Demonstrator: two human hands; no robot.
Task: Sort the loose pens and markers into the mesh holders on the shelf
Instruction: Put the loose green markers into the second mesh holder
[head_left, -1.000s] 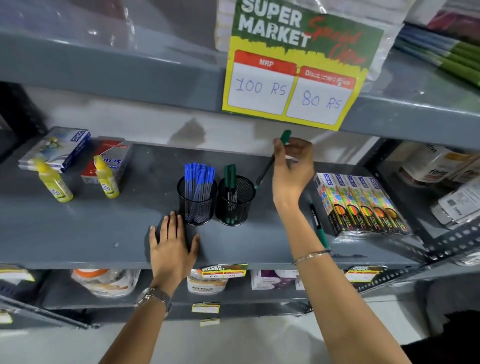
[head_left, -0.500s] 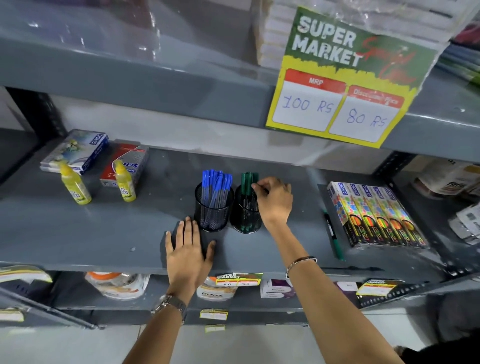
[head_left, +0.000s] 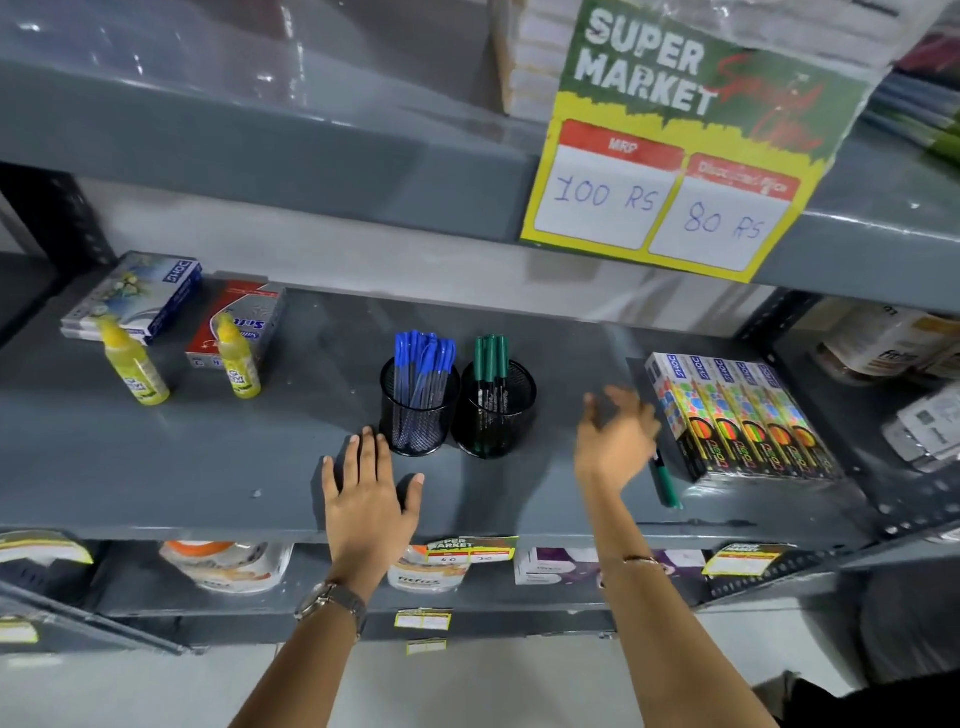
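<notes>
Slim green marker (head_left: 666, 480) loose by black mesh holders (head_left: 493, 410).

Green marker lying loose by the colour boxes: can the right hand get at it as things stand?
Probably yes. The right hand is open and empty right beside the green marker, which lies on bare shelf. Only the colour boxes crowd its far side.

Grey metal shelving (head_left: 156, 467) fills the view, its boards glossy under soft overhead light. A pale wall (head_left: 322, 249) shows behind the middle tier. At 7 o'clock, light floor (head_left: 130, 691) lies below; a perforated dark upright (head_left: 67, 218) stands at 9 o'clock.
</notes>
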